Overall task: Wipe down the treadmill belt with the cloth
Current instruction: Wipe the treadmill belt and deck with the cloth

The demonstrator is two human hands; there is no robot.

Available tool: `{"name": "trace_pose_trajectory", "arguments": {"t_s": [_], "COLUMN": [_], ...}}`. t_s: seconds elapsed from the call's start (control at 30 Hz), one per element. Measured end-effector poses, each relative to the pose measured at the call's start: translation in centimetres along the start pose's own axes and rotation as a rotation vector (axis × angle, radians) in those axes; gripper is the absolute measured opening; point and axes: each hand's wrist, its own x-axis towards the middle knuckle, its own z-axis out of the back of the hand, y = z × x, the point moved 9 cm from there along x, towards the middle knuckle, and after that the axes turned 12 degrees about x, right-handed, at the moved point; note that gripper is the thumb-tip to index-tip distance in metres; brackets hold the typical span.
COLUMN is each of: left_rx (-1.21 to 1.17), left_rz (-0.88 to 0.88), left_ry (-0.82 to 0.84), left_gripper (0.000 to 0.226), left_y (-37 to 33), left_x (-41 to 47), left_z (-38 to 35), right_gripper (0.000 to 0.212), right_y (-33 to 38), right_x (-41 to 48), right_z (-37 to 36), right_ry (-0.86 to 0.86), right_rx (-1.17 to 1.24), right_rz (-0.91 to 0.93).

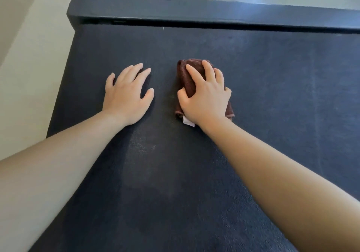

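Observation:
The dark treadmill belt (272,88) fills most of the view, with faint dusty streaks on it. A bunched brown cloth (190,76) with a white tag lies on the belt near the middle. My right hand (206,96) lies on top of the cloth, with fingers curled over it and the thumb gripping its left side. My left hand (127,94) rests flat on the bare belt to the left of the cloth, fingers spread, holding nothing.
A raised dark end cover (175,8) runs across the far end of the belt. Pale floor (35,61) shows beyond the belt's left edge and at the top.

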Motion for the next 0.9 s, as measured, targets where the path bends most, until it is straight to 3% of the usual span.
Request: {"name": "trace_pose_trajectory", "arguments": {"t_s": [0.27,0.57,0.73,0.9], "left_rx": [0.004,0.019,0.014,-0.003], "left_rz": [-0.01,0.028,0.046,0.04], "left_ry": [0.021,0.039,0.026,0.026], "left_gripper": [0.053,0.052,0.052,0.052], "left_y": [-0.1,0.1,0.2,0.0], "left_x": [-0.1,0.0,0.0,-0.1], "left_z": [0.2,0.1,0.1,0.3], "right_gripper": [0.06,0.062,0.062,0.063], "right_y": [-0.1,-0.8,-0.5,-0.7], "right_x": [-0.3,10.6,16.4,15.5], "right_z": [-0.2,-2.4,-3.7,-3.5], "right_ry": [-0.036,-0.043,-0.018,0.024], "right_rx": [-0.028,-0.005,0.021,0.02], "right_rz": [-0.113,-0.163,-0.145,-0.092]}}
